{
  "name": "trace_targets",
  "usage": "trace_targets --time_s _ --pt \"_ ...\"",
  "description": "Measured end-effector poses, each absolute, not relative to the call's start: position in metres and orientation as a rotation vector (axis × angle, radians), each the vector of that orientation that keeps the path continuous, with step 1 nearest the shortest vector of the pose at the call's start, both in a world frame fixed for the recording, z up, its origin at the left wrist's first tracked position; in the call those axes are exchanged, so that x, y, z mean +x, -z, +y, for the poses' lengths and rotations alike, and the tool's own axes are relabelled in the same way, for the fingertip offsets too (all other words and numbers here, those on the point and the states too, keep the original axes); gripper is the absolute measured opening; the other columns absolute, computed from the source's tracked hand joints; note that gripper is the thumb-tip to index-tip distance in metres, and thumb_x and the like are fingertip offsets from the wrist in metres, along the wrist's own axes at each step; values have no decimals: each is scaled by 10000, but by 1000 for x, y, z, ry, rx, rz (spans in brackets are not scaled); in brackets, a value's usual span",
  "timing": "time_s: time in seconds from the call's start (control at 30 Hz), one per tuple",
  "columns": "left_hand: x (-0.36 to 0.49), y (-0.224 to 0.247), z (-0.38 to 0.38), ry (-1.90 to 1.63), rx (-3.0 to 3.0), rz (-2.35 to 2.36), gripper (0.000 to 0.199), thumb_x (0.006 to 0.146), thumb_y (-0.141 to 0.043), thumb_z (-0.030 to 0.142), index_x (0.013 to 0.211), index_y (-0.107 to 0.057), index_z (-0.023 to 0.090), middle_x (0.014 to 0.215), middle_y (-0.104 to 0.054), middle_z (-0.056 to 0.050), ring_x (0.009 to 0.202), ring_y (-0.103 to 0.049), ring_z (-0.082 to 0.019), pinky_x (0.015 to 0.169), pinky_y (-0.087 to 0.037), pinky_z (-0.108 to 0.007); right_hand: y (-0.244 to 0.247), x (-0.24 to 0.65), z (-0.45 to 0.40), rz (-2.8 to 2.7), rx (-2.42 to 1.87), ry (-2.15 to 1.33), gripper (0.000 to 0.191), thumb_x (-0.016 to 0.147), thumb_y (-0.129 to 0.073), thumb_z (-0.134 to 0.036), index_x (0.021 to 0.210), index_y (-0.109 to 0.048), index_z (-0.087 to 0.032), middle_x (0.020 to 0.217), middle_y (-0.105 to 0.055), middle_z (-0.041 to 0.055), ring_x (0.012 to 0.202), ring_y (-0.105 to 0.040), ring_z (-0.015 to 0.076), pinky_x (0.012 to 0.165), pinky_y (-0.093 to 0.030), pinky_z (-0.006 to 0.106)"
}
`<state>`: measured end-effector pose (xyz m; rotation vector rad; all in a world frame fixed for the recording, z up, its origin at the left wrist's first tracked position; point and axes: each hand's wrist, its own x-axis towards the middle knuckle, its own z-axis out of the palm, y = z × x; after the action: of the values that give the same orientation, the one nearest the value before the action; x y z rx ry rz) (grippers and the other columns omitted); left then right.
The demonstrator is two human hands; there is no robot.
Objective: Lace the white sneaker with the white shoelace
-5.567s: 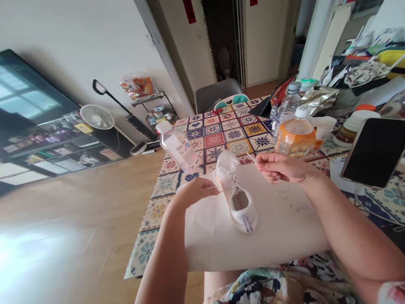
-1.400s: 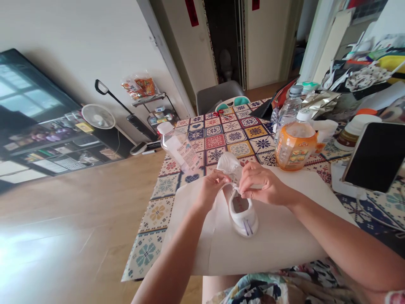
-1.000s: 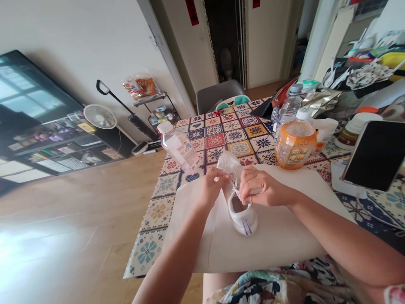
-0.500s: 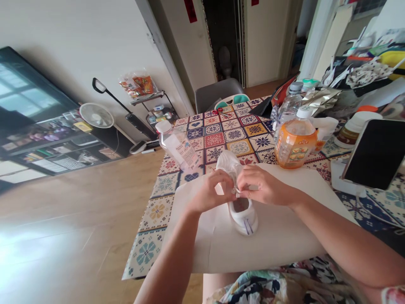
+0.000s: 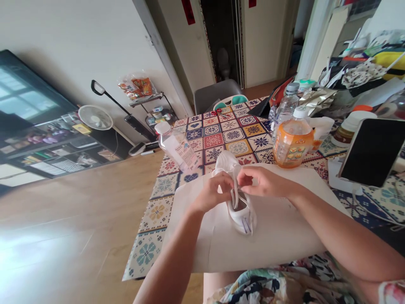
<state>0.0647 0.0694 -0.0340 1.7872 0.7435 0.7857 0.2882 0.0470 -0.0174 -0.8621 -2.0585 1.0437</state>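
Observation:
A white sneaker (image 5: 243, 221) lies toe-away on a white sheet (image 5: 278, 236), with purple stripes at its heel. Its white shoelace (image 5: 236, 185) hangs loosely over the shoe's opening, and a strand trails towards the heel. My left hand (image 5: 217, 192) is at the left side of the tongue, fingers curled and closed on the lace. Opposite it, my right hand (image 5: 264, 181) has its thumb and fingers bent together at the lace on the right. The fingertips partly hide the exact grip. The toe (image 5: 226, 160) points towards the far side of the table.
Beyond the sheet is a patterned tablecloth (image 5: 215, 139). A clear bottle (image 5: 179, 147) stands left of the shoe, an orange-labelled bottle (image 5: 292, 139) to the right. A phone (image 5: 373, 152) leans on a stand at the right. Red scissors (image 5: 218, 112) lie at the far edge.
The lace, bunched between both hands at the tongue before, now hangs in longer loose strands over the opening and heel. My hands have parted slightly; the shoe stays nearly in place.

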Motion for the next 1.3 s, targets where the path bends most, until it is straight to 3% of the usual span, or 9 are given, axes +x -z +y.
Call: trace_targets --time_s 0.1,0.3,0.53,0.67,0.8,0.93,1.07,1.17,1.3 --pt "66 35 69 -776 1747 724 137 692 -801 258 735 -701 174 833 -567 -18 682 -517 -121 654 -431 -258 20 280 44 -2130 -813 -919 97 788 -622 -96 809 -602 -189 847 -548 1 747 -509 129 672 -435 234" --pt "67 33 69 -816 1750 706 272 718 -804 375 664 -648 158 775 -561 -22 719 -513 -148 695 -425 -276 19 278 42 -2168 -825 -856 195 779 -558 -19 748 -471 -191 802 -456 -20 707 -441 120 645 -368 241" --pt "64 39 72 -887 1444 598 387 713 -799 500 628 -668 146 755 -562 -32 714 -505 -151 654 -404 -268 22 285 50 -2035 -698 -1184 259 928 -634 -380 777 -543 -190 856 -522 7 765 -462 140 717 -388 268" --pt "60 40 76 -1044 1186 583 429 642 -844 517 549 -624 160 677 -547 -17 698 -510 -154 676 -435 -281 26 289 55 -1599 -539 -1489 348 892 -673 -480 738 -555 -191 812 -523 5 760 -479 144 716 -400 281" --pt "55 28 79 -1267 891 432 386 648 -863 448 578 -586 188 674 -509 18 663 -508 -127 668 -473 -271 21 293 58 -1131 -421 -1490 356 835 -733 -485 705 -549 -210 685 -470 -24 667 -484 136 676 -439 286" --pt "51 18 80 -1540 760 324 264 662 -878 339 700 -637 239 748 -541 41 670 -527 -89 671 -494 -224 15 297 62 -896 -463 -1324 339 816 -746 -464 736 -516 -228 623 -416 -56 528 -394 102 525 -402 238" --pt "55 22 74 -1511 1046 426 269 611 -905 353 663 -678 219 620 -548 44 541 -511 -73 551 -470 -207 22 290 59 -972 -625 -1068 293 833 -728 -466 782 -559 -233 578 -440 -65 452 -315 83 425 -280 221" --pt "66 29 64 -1212 1278 589 259 651 -881 353 795 -745 186 556 -585 31 449 -507 -73 446 -400 -199 31 278 50 -1301 -788 -808 232 902 -658 -440 839 -632 -218 632 -543 -28 506 -426 98 471 -340 231" --pt "78 37 56 -1041 1288 711 435 655 -872 374 1013 -743 164 614 -656 11 446 -531 -77 407 -375 -184 38 267 39 -1853 -702 -396 122 969 -552 -253 902 -645 -209 715 -631 9 608 -540 122 584 -425 241"
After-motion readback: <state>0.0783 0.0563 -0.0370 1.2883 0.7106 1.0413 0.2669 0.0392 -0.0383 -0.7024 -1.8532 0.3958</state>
